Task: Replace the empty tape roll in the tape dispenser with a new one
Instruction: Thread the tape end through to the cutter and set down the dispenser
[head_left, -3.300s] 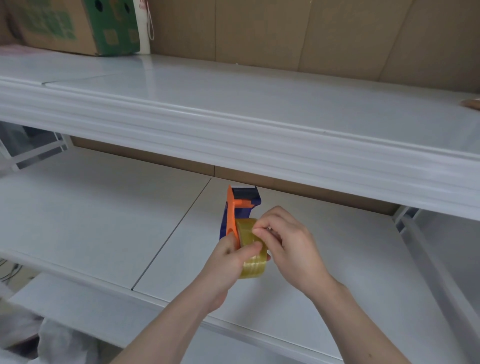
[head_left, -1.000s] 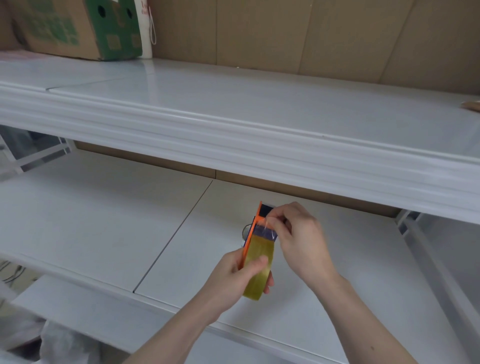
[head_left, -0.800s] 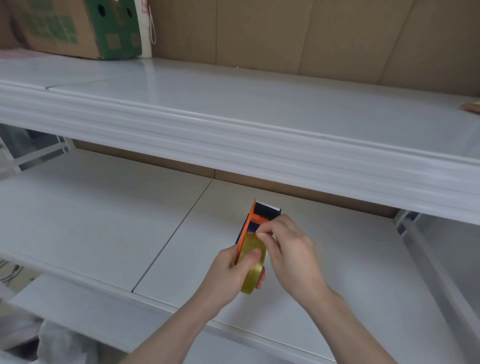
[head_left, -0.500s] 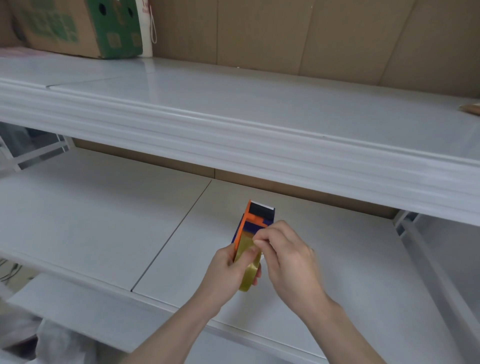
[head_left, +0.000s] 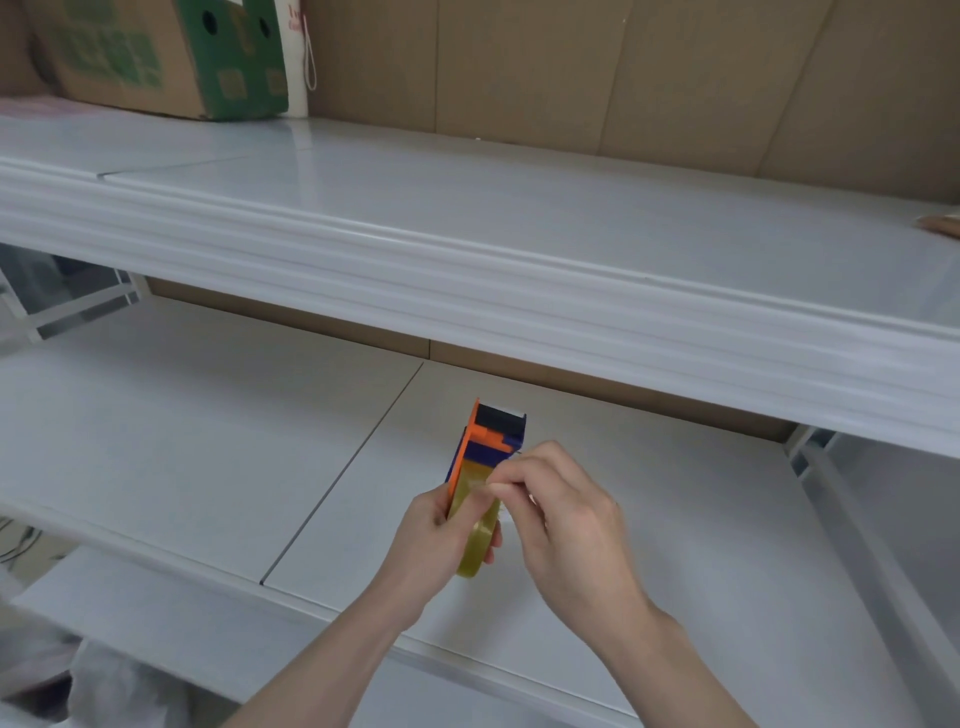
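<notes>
above the lower shelf (head_left: 675, 519), just in front of its seam, the tape dispenser (head_left: 491, 441) is held upright with its dark cutter end pointing away from the person. the left hand (head_left: 434, 535) is wrapped closed around the orange side plate and the new tape roll (head_left: 475, 540), a yellowish translucent roll already seated in the dispenser, its lower edge showing below the palm. the right hand (head_left: 566, 514) is closed in a pinch at the top of the roll, just below the blue part of the body; the grip appears to be set on the loose end of the tape, though the end itself is too thin and clear to be made out. the step in hand is judged to be the feeding of the tape end up toward the cutter. it would be done well if the roll were kept from spinning by the left thumb while the end is peeled, so that only a short length comes free. the tape should be drawn straight along the body, sticky side kept off the fingers and the plastic, and laid flat and square across the front, since a twisted or folded end would stick to itself. the dispenser should be kept steady and not tilted, so the roll is not worked off its hub. no empty roll is seen on either shelf.
</notes>
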